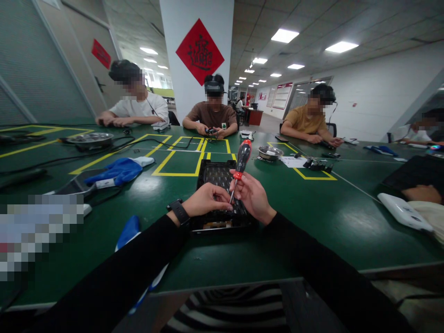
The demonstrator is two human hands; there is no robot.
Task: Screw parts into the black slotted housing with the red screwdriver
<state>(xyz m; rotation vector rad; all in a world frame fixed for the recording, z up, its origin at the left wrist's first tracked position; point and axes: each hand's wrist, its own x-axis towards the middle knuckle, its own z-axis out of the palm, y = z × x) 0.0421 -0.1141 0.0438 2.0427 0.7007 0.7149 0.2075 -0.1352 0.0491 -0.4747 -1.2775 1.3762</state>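
Note:
My right hand (255,196) is closed round a screwdriver (244,157) with a black-and-red handle. The tool stands nearly upright, handle up, its thin metal shaft slanting down toward the fingertips of my left hand (207,200). That hand's thumb and fingers are pinched close to the tip; whether they hold the shaft or something small, I cannot make out. Beneath both hands lies an open black casing (212,171) with a studded inside and a brownish part along its near edge. The hands hide much of its middle.
Blue-and-white gloves (121,171) lie to the left, with another blue piece (129,230) by my left forearm. A metal bowl (269,152) stands beyond on the right, another bowl (90,139) far left. A white case (404,212) lies right. Several people sit around the green table (312,240).

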